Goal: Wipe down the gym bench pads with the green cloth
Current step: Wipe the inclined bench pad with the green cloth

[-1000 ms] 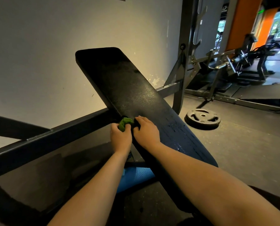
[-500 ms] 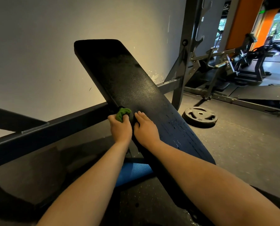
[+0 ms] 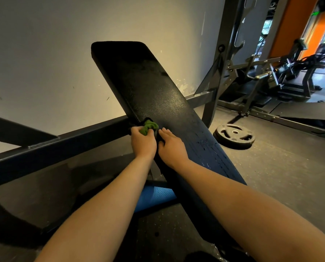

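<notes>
A view from the head looks down along two bare forearms to a long black bench pad (image 3: 157, 91). The pad slants up and away towards a pale wall (image 3: 44, 53).

The left grip (image 3: 143, 142), a bare hand, is at the pad's left edge about halfway along its length. Its fingers are curled tight round a bunched green cloth (image 3: 149, 127). The cloth bulges out above the knuckles and presses on the pad right at that edge.

The right grip (image 3: 172, 147), the other bare hand, lies just beside the left, nearly touching it. Its fingers (image 3: 163, 131) are close to straight and rest flat on the pad's surface, holding nothing. Their tips sit just right of the cloth.

The pad's upper half is smooth and reflects light. Its lower right part (image 3: 210, 148) looks cracked and worn.

A dark steel beam (image 3: 63, 144) runs across behind the pad at the height of the hands. Under the pad, between the forearms, a blue perforated cushion (image 3: 154, 197) shows.

To the right, a round weight plate (image 3: 234, 136) lies flat on the dark rubber floor (image 3: 271, 176), near the pad but apart from it. Behind the plate stands a grey rack upright (image 3: 227, 53). Further right are more gym machines (image 3: 282, 72) and an orange pillar (image 3: 290, 25).
</notes>
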